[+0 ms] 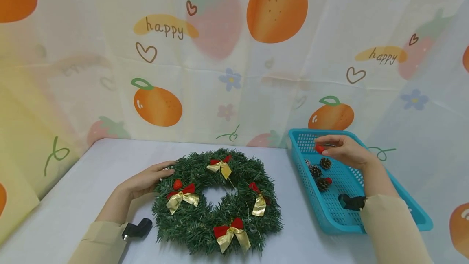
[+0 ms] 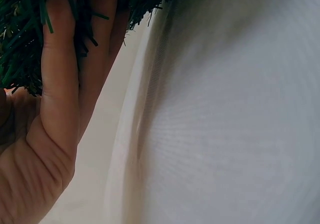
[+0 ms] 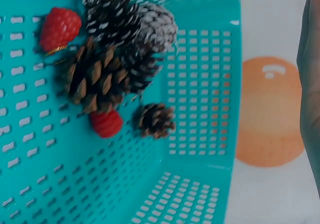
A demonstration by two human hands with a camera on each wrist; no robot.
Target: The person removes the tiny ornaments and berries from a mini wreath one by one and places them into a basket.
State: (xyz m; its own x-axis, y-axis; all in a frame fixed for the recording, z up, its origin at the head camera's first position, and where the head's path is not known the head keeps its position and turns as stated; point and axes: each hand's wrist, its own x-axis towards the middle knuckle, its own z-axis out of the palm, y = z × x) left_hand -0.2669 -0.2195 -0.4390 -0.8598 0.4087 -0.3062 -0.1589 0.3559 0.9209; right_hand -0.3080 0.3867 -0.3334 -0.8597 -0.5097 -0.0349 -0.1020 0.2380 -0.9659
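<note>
A green wreath (image 1: 271, 199) lies on the white table, decorated with several red-and-gold bows (image 1: 232, 237) and a red berry (image 1: 177, 184) at its upper left. My left hand (image 1: 148, 179) touches the wreath's left edge, its fairly straight fingers (image 2: 59, 84) among the needles in the left wrist view. Over the far end of a blue plastic basket (image 1: 329, 227), my right hand (image 1: 344, 150) pinches another red berry (image 1: 320, 149) between thumb and fingertips. Only a sliver of that hand shows in the right wrist view, and its berry is out of sight there.
Inside the basket lie several pine cones (image 3: 95, 79), one frosted white (image 3: 157, 28), and two raspberry-like red berries (image 3: 60, 30). A fruit-printed curtain (image 1: 227, 93) hangs behind the table. The basket stands to the right of the wreath.
</note>
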